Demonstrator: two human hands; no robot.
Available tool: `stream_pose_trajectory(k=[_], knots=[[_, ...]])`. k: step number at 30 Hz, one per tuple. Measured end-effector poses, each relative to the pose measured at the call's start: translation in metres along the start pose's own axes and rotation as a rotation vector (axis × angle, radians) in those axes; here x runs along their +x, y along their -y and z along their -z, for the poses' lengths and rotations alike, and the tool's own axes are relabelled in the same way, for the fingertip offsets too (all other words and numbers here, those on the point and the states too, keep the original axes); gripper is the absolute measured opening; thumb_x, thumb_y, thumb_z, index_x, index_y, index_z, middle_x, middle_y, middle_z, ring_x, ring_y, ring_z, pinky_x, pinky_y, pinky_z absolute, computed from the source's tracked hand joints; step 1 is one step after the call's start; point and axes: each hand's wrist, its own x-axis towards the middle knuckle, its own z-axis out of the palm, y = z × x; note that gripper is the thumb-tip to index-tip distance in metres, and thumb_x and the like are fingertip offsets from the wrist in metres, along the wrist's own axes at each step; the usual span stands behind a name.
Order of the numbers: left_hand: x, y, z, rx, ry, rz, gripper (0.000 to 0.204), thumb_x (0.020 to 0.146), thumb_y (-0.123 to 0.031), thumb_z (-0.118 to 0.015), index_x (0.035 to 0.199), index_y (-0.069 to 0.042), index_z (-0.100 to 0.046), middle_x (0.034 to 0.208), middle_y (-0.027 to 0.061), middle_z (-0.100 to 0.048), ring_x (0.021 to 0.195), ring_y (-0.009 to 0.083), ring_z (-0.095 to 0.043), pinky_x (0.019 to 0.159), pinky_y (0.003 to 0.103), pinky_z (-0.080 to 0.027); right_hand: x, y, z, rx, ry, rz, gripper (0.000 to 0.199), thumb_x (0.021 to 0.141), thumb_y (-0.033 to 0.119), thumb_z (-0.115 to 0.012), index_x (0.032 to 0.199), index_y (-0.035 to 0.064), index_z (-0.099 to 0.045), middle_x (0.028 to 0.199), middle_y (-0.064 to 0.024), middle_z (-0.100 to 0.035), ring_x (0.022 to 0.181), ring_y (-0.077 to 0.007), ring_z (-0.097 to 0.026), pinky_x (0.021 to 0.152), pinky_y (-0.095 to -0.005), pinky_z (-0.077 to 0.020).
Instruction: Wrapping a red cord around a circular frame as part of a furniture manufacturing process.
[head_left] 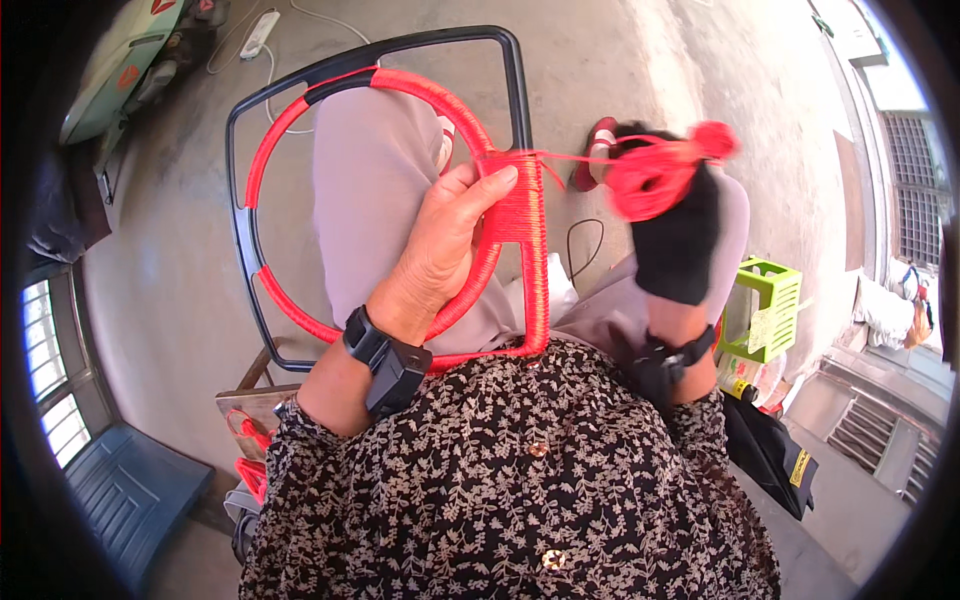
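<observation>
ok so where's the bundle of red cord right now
In the head view the fuzzy bundle of red cord sits upper right, in the black-gloved right hand, just right of the black metal frame being wrapped.

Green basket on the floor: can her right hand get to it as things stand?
Probably not freely. The right hand grips a bundle of red cord tied by a taut strand to the frame. The green basket sits just below, with nothing between.

Black frame (pixel 240 215) half-wrapped in red cord (pixel 655 175), held upright.

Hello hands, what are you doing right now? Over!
Left hand grips red-wrapped black frame. Right hand, black-gloved, holds red cord bundle, strand taut. Nothing in the way.
</observation>
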Motion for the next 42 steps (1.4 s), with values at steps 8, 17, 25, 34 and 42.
stream_pose_trajectory(k=[8,17,25,34,42], knots=[[-0.002,0.000,0.006,-0.006,-0.079,-0.117,0.013,0.093,-0.012,-0.058,0.101,-0.002,-0.059,0.092,0.0041,-0.066,0.080,0.0086,-0.062,0.074,0.024,-0.051,-0.008,0.043,0.079,0.581,-0.360,-0.044,0.027,0.090,0.030,-0.054,0.103,0.0069,-0.060,0.097,-0.0052,-0.063,0.089,-0.0188,-0.059,0.085,-0.0367,-0.0455],[0.000,0.001,0.004,0.053,-0.057,-0.102,0.014,0.094,-0.010,-0.055,0.105,-0.002,-0.058,0.096,0.0059,-0.066,0.086,0.0129,-0.064,0.079,0.028,-0.054,0.011,-0.002,-0.016,-0.395,0.186,-0.468,0.030,0.087,0.023,-0.063,0.103,-0.0014,-0.060,0.086,-0.0069,-0.064,0.078,-0.0141,-0.063,0.072,-0.0278,-0.0503],[0.000,0.002,0.001,0.136,-0.110,-0.128,0.014,0.092,-0.009,-0.059,0.102,0.001,-0.057,0.090,0.0084,-0.068,0.079,0.0106,-0.065,0.072,0.024,-0.053,0.021,0.009,-0.038,-0.263,0.173,-0.601,0.024,0.085,0.023,-0.065,0.085,-0.0015,-0.062,0.068,-0.0086,-0.064,0.062,-0.0127,-0.062,0.058,-0.0290,-0.0497],[0.003,0.004,-0.007,0.154,-0.009,0.011,0.024,0.095,-0.016,-0.057,0.110,0.001,-0.055,0.100,0.0106,-0.066,0.084,0.0142,-0.066,0.076,0.026,-0.053,0.009,0.021,-0.029,-0.380,0.248,-0.495,0.019,0.083,0.019,-0.067,0.083,0.0010,-0.063,0.069,-0.0063,-0.064,0.060,-0.0113,-0.060,0.055,-0.0265,-0.0464],[-0.008,-0.011,-0.006,0.267,0.135,0.135,0.031,0.095,-0.022,-0.056,0.116,0.001,-0.053,0.096,0.0118,-0.066,0.085,0.0199,-0.067,0.077,0.031,-0.054,-0.019,0.019,0.150,0.601,-0.214,-0.050,0.032,0.097,0.033,-0.049,0.109,0.0041,-0.055,0.080,-0.0019,-0.050,0.075,-0.0177,-0.050,0.078,-0.0349,-0.0430]])
